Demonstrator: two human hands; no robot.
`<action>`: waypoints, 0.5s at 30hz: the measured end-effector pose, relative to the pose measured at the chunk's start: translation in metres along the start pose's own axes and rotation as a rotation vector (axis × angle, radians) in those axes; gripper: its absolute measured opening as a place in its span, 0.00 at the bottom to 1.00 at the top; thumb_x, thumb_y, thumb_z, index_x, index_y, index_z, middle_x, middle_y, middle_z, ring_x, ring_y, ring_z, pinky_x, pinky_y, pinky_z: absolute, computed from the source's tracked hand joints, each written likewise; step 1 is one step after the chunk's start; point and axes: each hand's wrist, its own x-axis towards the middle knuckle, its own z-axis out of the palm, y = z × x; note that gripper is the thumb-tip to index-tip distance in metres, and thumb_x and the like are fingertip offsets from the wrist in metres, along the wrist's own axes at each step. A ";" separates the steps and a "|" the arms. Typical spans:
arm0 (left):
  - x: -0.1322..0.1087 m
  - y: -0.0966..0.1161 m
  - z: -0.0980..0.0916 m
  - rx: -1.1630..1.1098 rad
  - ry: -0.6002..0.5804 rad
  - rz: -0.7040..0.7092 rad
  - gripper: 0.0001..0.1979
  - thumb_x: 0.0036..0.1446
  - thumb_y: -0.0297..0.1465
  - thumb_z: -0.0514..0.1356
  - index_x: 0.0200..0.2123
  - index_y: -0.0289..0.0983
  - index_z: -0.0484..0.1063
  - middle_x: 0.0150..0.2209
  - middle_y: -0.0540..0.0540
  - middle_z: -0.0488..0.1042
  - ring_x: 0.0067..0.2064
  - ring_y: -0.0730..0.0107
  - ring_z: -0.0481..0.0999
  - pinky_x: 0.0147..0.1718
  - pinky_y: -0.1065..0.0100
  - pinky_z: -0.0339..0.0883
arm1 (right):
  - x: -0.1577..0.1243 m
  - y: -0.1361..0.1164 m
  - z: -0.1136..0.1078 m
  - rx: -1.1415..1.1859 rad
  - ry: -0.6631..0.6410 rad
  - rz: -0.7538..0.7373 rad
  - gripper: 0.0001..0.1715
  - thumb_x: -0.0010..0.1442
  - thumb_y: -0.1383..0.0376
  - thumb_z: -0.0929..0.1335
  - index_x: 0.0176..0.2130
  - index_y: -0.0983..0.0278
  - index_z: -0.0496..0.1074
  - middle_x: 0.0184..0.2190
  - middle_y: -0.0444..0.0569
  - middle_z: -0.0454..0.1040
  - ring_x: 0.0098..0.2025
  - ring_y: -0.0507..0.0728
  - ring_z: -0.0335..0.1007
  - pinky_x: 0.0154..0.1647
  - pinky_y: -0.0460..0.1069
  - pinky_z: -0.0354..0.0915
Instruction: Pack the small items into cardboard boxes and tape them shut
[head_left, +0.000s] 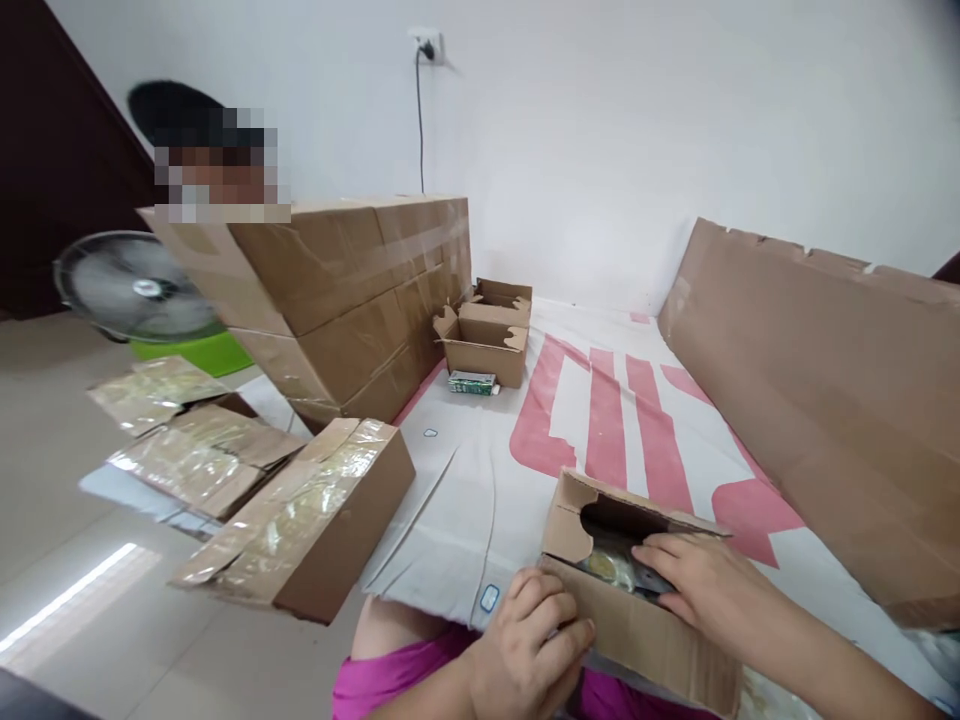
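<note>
A small open cardboard box (637, 625) lies near the bottom middle, on my lap. My left hand (529, 645) has its fingers curled against the box's near side and holds it. My right hand (709, 590) lies flat over the box's opening, fingers stretched out and pressing on shiny packets (611, 568) inside. The box's flaps (570, 515) stand open at its far end.
A white and pink printed sheet (600, 420) covers the floor. Taped boxes (315, 530) lie at left. A large carton stack (352, 290) stands behind, with a person beyond it. Small open boxes (484, 335), a fan (131, 285) and a big cardboard sheet (825, 400) surround me.
</note>
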 end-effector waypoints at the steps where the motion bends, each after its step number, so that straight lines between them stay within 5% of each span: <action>1: -0.004 -0.002 0.001 -0.018 0.017 -0.005 0.17 0.56 0.25 0.56 0.50 0.37 0.66 0.36 0.43 0.73 0.41 0.62 0.72 0.44 0.58 0.68 | 0.006 0.001 0.001 -0.094 -0.031 0.015 0.17 0.53 0.68 0.71 0.45 0.60 0.75 0.42 0.52 0.78 0.44 0.62 0.74 0.48 0.56 0.67; 3: -0.014 -0.011 0.004 -0.082 0.091 -0.061 0.23 0.59 0.34 0.59 0.57 0.39 0.61 0.42 0.40 0.72 0.47 0.57 0.72 0.47 0.54 0.67 | 0.016 0.002 0.002 -0.237 -0.096 0.034 0.14 0.48 0.65 0.75 0.37 0.63 0.77 0.36 0.53 0.79 0.41 0.65 0.74 0.47 0.59 0.64; 5: -0.025 -0.027 0.008 -0.179 0.142 -0.214 0.42 0.52 0.48 0.64 0.63 0.40 0.50 0.54 0.32 0.65 0.58 0.46 0.66 0.53 0.46 0.64 | 0.020 0.001 0.003 -0.292 -0.150 0.030 0.09 0.47 0.64 0.75 0.32 0.65 0.78 0.31 0.54 0.79 0.38 0.65 0.74 0.45 0.59 0.63; 7: -0.031 -0.048 0.013 -0.303 0.043 -0.388 0.61 0.40 0.55 0.68 0.68 0.39 0.38 0.64 0.25 0.51 0.66 0.37 0.53 0.58 0.39 0.55 | 0.021 -0.001 0.004 -0.275 -0.178 0.004 0.04 0.50 0.66 0.74 0.29 0.65 0.77 0.29 0.53 0.79 0.37 0.65 0.75 0.44 0.57 0.63; 11: -0.028 -0.090 0.028 -0.562 -0.288 -0.568 0.73 0.32 0.51 0.73 0.69 0.35 0.29 0.69 0.23 0.35 0.70 0.36 0.36 0.63 0.36 0.39 | 0.019 -0.001 0.008 -0.242 -0.138 -0.035 0.10 0.56 0.73 0.67 0.28 0.64 0.77 0.27 0.51 0.79 0.34 0.61 0.76 0.43 0.54 0.61; 15: -0.011 -0.112 0.044 -0.859 -0.282 -0.619 0.75 0.28 0.47 0.76 0.69 0.39 0.29 0.70 0.29 0.41 0.70 0.42 0.42 0.65 0.42 0.42 | 0.020 0.002 -0.001 -0.150 -0.039 -0.030 0.18 0.59 0.75 0.60 0.25 0.63 0.73 0.24 0.48 0.76 0.30 0.57 0.72 0.39 0.51 0.60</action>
